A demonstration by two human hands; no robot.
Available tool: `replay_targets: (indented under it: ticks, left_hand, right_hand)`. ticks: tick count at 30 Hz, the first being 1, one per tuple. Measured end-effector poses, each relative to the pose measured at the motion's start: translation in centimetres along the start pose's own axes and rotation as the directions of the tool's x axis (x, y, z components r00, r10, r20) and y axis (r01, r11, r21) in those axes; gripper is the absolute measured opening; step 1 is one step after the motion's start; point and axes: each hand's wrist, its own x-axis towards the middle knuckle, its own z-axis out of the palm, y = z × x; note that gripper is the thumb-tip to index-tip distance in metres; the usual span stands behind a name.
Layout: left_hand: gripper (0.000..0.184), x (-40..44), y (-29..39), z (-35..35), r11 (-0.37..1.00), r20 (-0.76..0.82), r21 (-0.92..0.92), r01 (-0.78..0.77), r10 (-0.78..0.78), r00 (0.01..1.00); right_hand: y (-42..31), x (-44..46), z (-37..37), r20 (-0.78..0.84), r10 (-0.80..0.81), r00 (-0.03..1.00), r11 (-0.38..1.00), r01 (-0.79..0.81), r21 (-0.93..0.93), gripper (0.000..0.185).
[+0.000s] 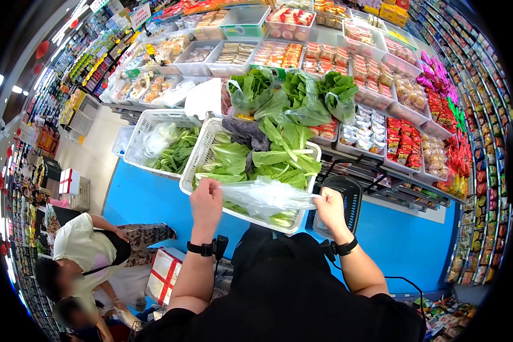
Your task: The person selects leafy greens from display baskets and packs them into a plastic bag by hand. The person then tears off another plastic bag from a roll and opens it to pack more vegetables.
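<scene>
A clear plastic bag (262, 196) is stretched between my two hands, above the near side of a white basket (189, 165). My left hand (206, 196) pinches its left end, and my right hand (329, 206) grips the right end. Loose leafy greens (288, 159) with pale stems fill the basket beneath it. A dark grey cloth (246, 135) lies crumpled over the greens. Beyond the basket stand several bagged bunches of leafy greens (303, 94), leaves sticking out of the tops.
To the left, another white basket (135, 149) holds greens and bunched plastic bags. A black shopping basket (347, 191) is at right, below the display. Bins of packaged snacks (325, 57) line the display behind. Two people (85, 245) are at lower left, near a white box with red ribbon (164, 276).
</scene>
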Motion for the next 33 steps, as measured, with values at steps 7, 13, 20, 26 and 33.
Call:
replay_targets:
  ticks: [7,13,20,26,33]
  left_hand:
    - [0.015,0.4,-0.2,2.4,0.968,0.033,-0.247,-0.041,0.05,0.998]
    - [0.023,-2.5,4.7,7.3,0.904,0.298,-0.427,-0.018,0.16,0.941]
    - [0.017,-2.0,6.4,4.7,0.945,0.415,-0.142,-0.295,0.327,0.849]
    - [0.018,-1.0,2.9,4.8,0.885,0.316,0.202,-0.42,0.347,0.883]
    - [0.026,0.6,2.4,2.8,0.962,0.126,0.192,-0.192,0.17,0.977]
  right_hand:
    - [-4.2,0.3,-2.4,0.408,-0.114,0.906,0.977,0.177,-0.12,0.054]
    - [-11.1,-2.5,2.0,0.116,-0.522,0.845,0.782,0.528,-0.332,0.078]
    - [-8.6,-1.2,0.8,0.392,-0.279,0.877,0.924,0.356,-0.14,0.018]
    - [-7.5,-1.5,0.6,0.249,-0.471,0.846,0.777,0.532,-0.337,0.011]
    - [-8.2,0.2,-1.0,0.045,-0.239,0.97,0.965,0.243,-0.1,0.012]
